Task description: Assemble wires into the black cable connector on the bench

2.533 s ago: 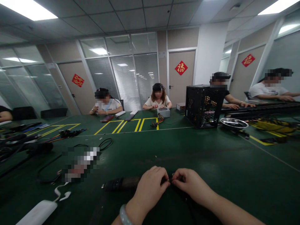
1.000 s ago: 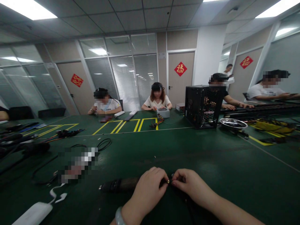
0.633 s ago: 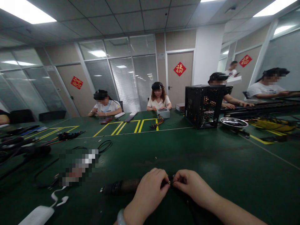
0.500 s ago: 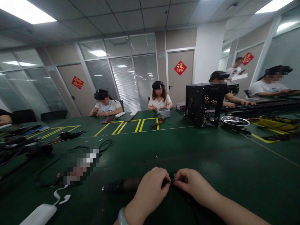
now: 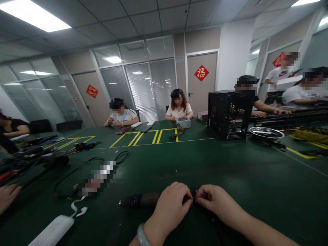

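At the lower centre of the frame, the left hand has thumb and forefinger pinched on a small brass-coloured piece, little of which shows. Just to its right, the right hand has thumb and forefinger drawn together; whatever they pinch is too small and dark to tell. The two sets of fingertips are close but apart.

The fine fingertip work looks under way rather than finished: the brass-coloured piece is between the fingers, not set down. Nothing visible shows a completed result, and how much is left cannot be judged.

A dark cylindrical tool with a metal tip, perhaps an electric screwdriver, lies on the green tabletop, its right end hidden behind the left hand. A pale bangle circles the left wrist.

At lower left are a white oblong case and a white plug; at the left edge, a co-worker's hand. Farther off, a grey power supply unit sits mid-frame, with a black computer case and a shiny metal dish to its right.
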`<act>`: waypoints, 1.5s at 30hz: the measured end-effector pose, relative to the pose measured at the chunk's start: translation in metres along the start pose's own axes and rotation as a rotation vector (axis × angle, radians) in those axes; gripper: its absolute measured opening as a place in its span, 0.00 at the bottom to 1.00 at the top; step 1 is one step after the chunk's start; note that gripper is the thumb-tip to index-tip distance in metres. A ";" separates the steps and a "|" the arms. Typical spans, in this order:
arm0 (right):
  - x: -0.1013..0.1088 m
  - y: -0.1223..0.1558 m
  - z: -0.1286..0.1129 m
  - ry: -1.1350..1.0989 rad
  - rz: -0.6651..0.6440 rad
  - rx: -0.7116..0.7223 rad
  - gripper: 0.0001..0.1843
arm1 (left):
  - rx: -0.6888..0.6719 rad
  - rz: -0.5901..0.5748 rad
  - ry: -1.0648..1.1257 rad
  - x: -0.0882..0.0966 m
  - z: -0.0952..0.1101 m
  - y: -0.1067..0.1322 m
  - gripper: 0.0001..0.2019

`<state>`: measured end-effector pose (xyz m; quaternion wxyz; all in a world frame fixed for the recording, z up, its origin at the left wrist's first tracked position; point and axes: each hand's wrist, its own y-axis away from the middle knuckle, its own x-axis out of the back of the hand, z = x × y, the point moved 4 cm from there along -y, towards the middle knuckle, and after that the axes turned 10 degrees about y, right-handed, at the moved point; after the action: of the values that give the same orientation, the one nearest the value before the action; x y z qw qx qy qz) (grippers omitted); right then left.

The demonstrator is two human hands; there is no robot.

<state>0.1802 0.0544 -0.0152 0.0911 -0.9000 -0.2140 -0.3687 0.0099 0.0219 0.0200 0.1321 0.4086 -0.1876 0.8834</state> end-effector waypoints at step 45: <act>0.004 0.000 -0.004 0.074 0.028 0.017 0.04 | 0.042 -0.047 -0.046 -0.004 -0.003 -0.004 0.07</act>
<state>0.1800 0.0543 -0.0094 0.1118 -0.8878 -0.2011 -0.3987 0.0114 0.0262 0.0161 0.1398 0.4356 -0.1626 0.8742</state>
